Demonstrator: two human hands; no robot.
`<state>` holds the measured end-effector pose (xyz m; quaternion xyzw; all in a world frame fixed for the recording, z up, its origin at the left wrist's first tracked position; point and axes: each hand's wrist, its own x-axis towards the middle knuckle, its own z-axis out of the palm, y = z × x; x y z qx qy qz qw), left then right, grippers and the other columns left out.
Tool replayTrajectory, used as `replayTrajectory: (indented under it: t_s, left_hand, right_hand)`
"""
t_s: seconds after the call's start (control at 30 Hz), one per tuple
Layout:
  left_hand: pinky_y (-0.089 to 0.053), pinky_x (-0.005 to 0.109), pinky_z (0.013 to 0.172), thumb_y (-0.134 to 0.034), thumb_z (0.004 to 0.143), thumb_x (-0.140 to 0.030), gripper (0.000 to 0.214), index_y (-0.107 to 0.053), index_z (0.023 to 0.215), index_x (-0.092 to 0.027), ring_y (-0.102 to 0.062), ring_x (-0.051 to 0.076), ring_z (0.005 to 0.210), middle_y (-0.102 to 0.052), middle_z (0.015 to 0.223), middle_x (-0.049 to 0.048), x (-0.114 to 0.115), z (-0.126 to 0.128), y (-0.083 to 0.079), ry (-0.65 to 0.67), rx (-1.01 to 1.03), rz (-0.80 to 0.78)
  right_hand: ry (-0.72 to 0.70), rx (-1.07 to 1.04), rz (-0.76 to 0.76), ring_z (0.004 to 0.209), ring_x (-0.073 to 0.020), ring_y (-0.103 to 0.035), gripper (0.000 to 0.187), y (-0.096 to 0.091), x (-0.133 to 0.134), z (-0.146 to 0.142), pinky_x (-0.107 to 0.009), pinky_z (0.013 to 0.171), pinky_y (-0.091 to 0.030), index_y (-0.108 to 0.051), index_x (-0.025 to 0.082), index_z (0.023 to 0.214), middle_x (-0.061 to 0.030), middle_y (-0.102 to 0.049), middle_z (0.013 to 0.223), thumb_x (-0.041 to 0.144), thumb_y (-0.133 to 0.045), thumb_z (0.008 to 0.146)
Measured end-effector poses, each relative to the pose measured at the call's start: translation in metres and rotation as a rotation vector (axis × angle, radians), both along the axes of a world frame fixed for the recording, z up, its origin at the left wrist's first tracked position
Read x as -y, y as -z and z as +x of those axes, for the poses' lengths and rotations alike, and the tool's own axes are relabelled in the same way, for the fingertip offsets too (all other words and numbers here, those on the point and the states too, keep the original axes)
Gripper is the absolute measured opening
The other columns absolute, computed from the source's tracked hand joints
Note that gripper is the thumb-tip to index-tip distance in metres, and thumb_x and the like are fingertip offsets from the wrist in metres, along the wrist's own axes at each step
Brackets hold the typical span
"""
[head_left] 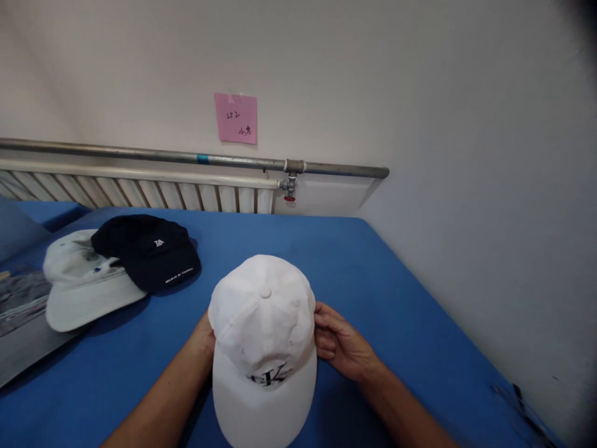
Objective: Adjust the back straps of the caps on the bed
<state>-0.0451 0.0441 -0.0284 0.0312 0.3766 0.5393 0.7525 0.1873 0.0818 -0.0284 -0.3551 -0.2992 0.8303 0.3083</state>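
Grasping one white cap [265, 311] between two hands, the left hand [206, 341] and the right hand [342, 343], near the middle of a blue surface [354, 274].

Three caps in all. Held one: crown up, brim toward the wearer, one top button, black lettering on the front. Right hand grips its side, fingers curled at the edge; left hand grips the opposite side, fingers mostly hidden behind it. Cannot tell whether the cap touches the surface. Two others lie to the left, overlapping: one dark cap [144, 249] with white lettering, partly on one pale cap [88, 292]. One grey flat item [35, 345] beside these, cut by the frame. Behind: one radiator [172, 194], one red-handled valve [290, 186], one pink handwritten note [236, 118] on the wall [466, 124].
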Motion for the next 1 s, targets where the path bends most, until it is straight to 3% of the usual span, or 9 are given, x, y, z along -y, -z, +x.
replayTrajectory:
  t_s: [0.1,0.27,0.53,0.63,0.73,0.87,1.0]
  left_hand:
    - [-0.053,0.040,0.084,-0.053,0.091,-0.037,0.031,-0.069,0.100,-0.013,-0.068,0.029,0.093,-0.074,0.089,0.0108,-0.005,-0.006,0.002,0.007,0.041,-0.039]
    - [-0.053,0.041,0.086,-0.049,0.092,-0.043,0.036,-0.071,0.086,-0.016,-0.071,0.029,0.086,-0.073,0.066,0.0077,-0.004,-0.009,-0.002,-0.122,0.068,0.002]
    - [-0.052,0.035,0.089,-0.051,0.092,-0.026,0.023,-0.070,0.087,-0.014,-0.072,0.024,0.082,-0.074,0.072,0.0058,-0.003,-0.005,-0.008,-0.155,0.082,0.001]
    - [-0.052,0.035,0.090,-0.056,0.089,-0.025,0.017,-0.070,0.087,-0.015,-0.071,0.025,0.086,-0.074,0.072,0.0046,-0.004,-0.003,-0.007,-0.141,0.071,0.001]
    - [-0.052,0.036,0.091,-0.059,0.087,-0.025,0.014,-0.070,0.089,-0.016,-0.071,0.025,0.088,-0.074,0.073,0.0040,-0.003,0.001,-0.004,-0.115,0.078,-0.007]
    - [-0.050,0.037,0.094,-0.063,0.085,-0.029,0.015,-0.070,0.091,-0.016,-0.071,0.026,0.091,-0.074,0.074,0.0044,-0.002,0.006,0.000,-0.056,0.096,-0.009]
    - [-0.048,0.038,0.097,-0.063,0.085,-0.028,0.017,-0.070,0.094,-0.015,-0.069,0.027,0.095,-0.075,0.080,0.0057,-0.002,0.008,0.003,-0.032,0.087,-0.026]
  right_hand:
    - [0.051,-0.006,0.004,0.036,-0.0002,-0.019,0.037,0.001,-0.001,0.002,-0.017,0.037,-0.008,-0.054,0.020,0.078,0.0125,-0.040,0.046,0.028,-0.082,0.055]
    - [0.103,-0.012,-0.001,0.036,-0.0002,-0.021,0.038,0.002,-0.005,0.002,-0.017,0.037,-0.009,-0.055,0.019,0.078,0.0120,-0.043,0.047,0.025,-0.083,0.053]
    - [0.138,0.064,0.071,0.037,-0.0031,-0.027,0.034,0.005,-0.006,0.001,-0.019,0.038,-0.014,-0.055,0.021,0.073,0.0099,-0.045,0.049,0.040,-0.080,0.062]
    - [0.204,0.057,0.171,0.045,-0.0063,-0.041,0.026,0.009,-0.008,0.001,-0.020,0.043,-0.029,-0.063,0.019,0.075,0.0067,-0.052,0.053,0.038,-0.079,0.066]
    - [0.264,0.000,0.222,0.059,-0.0092,-0.052,0.023,0.014,-0.012,0.002,-0.022,0.058,-0.042,-0.068,0.019,0.074,0.0040,-0.062,0.063,0.037,-0.079,0.066]
    - [0.306,-0.086,0.147,0.071,-0.0107,-0.059,0.022,0.017,-0.016,0.004,-0.023,0.071,-0.046,-0.070,0.020,0.075,0.0041,-0.070,0.074,0.034,-0.083,0.063]
    - [0.318,-0.120,0.069,0.072,-0.0117,-0.062,0.024,0.017,-0.016,0.004,-0.024,0.073,-0.046,-0.071,0.020,0.077,0.0042,-0.072,0.074,0.032,-0.084,0.061]
